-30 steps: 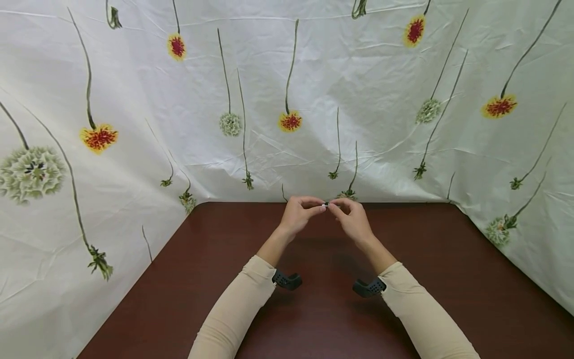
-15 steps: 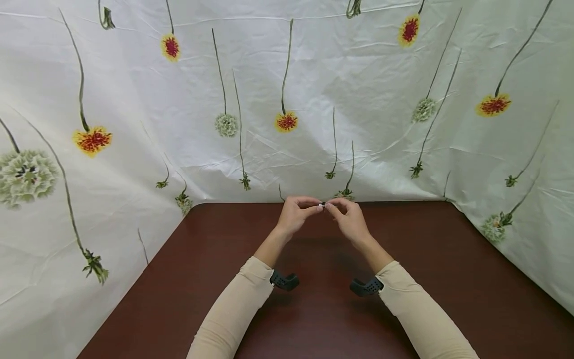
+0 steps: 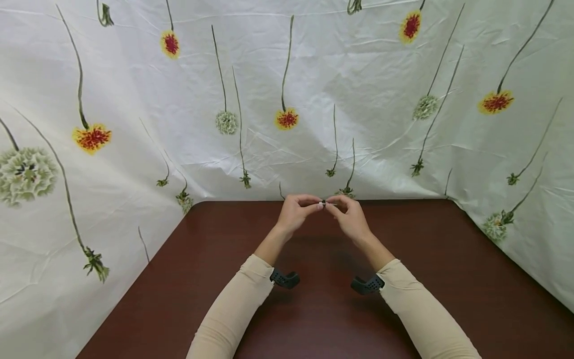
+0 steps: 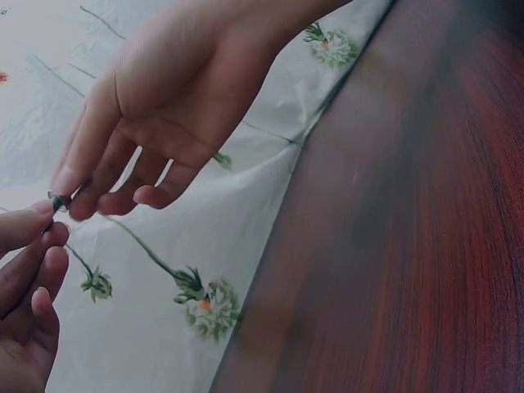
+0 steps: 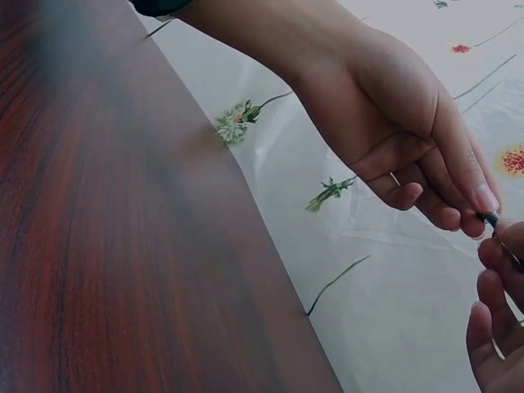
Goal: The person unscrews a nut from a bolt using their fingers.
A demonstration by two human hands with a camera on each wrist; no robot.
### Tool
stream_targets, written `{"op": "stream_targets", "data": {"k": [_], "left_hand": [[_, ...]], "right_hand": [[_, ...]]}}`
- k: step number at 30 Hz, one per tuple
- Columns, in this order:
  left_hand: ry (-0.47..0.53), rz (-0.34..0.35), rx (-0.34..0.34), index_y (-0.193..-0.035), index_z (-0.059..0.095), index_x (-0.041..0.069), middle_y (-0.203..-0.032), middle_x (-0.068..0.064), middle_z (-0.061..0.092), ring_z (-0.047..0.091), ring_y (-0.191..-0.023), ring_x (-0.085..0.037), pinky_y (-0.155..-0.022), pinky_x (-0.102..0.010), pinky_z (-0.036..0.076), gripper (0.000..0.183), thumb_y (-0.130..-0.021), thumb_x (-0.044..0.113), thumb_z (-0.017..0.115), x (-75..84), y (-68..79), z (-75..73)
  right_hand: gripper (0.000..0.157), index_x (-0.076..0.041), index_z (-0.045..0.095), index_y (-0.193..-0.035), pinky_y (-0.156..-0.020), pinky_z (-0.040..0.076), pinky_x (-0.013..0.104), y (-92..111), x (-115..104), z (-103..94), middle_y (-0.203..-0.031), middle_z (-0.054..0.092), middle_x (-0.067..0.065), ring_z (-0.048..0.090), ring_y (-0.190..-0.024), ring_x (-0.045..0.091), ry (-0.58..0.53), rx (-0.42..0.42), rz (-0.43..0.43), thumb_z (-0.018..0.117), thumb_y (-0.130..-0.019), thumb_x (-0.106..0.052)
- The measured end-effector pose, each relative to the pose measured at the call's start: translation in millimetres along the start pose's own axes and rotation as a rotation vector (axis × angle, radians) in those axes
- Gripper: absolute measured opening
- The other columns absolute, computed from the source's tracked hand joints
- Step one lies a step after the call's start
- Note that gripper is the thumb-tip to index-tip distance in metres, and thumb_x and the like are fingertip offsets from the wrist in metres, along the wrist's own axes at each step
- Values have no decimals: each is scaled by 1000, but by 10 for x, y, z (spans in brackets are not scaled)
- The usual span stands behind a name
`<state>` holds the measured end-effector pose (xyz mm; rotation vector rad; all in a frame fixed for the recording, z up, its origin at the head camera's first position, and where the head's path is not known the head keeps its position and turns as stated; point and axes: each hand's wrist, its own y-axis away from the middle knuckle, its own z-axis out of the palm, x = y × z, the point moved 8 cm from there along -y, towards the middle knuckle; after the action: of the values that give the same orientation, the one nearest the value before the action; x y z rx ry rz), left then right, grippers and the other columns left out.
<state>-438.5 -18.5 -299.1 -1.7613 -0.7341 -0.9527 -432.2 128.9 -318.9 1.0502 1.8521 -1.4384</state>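
Note:
A tiny dark and whitish piece (image 3: 324,203), too small to name, sits between the fingertips of both hands above the table's far edge. From the left, my left hand (image 3: 292,215) pinches it between thumb and forefinger. My right hand (image 3: 353,219) pinches it in the same way from the right. The right wrist view gives its dark part (image 5: 493,219) a ridged look. That view shows the left hand (image 5: 393,106) broadly, and the left wrist view shows the right hand (image 4: 176,90). Fingers hide most of the piece.
Below the hands lies a dark red-brown table (image 3: 314,319). A white cloth (image 3: 260,75) printed with flowers hangs behind it and at both sides. Dark straps (image 3: 285,279) circle both wrists over beige sleeves (image 3: 233,309).
Both hands stay together, pinching the small piece, with only slight finger movement. A little more of its dark part shows now. The whole view has shifted slightly.

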Motion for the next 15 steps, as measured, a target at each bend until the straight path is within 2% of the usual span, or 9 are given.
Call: {"op": "stream_targets", "data": {"k": [3,7,11,15], "left_hand": [[18,-1,9,-101,69,-4,-96,-13,68,63,-93,-23,-79,-36,49,23,-84,11,70,-92,-54,-1],[12,-7,35,-99,72,1,-94,-7,69,63,-90,-19,-78,-37,49,23,-82,16,72,-206,-102,-13],[-13,2,53,-97,73,4,-91,-5,70,63,-88,-18,-77,-35,49,21,-82,17,73,-233,-99,-25],[-5,17,61,-95,73,4,-90,-6,70,64,-87,-19,-75,-35,49,18,-81,15,73,-240,-88,-33]], "right_hand": [[25,-10,62,-112,-76,47,41,0,-19,-11,-108,63,7,59,-95,25,-6,-1,-16,67,-88,-14],[33,-10,61,-118,-77,48,39,5,-8,-12,-111,62,8,59,-96,25,2,-3,12,66,-89,-26],[30,-7,66,-108,-75,49,36,-3,14,-15,-102,64,10,59,-91,24,16,13,24,61,-91,-31],[21,-9,66,-107,-75,48,38,-2,-10,-6,-103,63,6,59,-93,21,4,10,-9,64,-90,-22]]}}
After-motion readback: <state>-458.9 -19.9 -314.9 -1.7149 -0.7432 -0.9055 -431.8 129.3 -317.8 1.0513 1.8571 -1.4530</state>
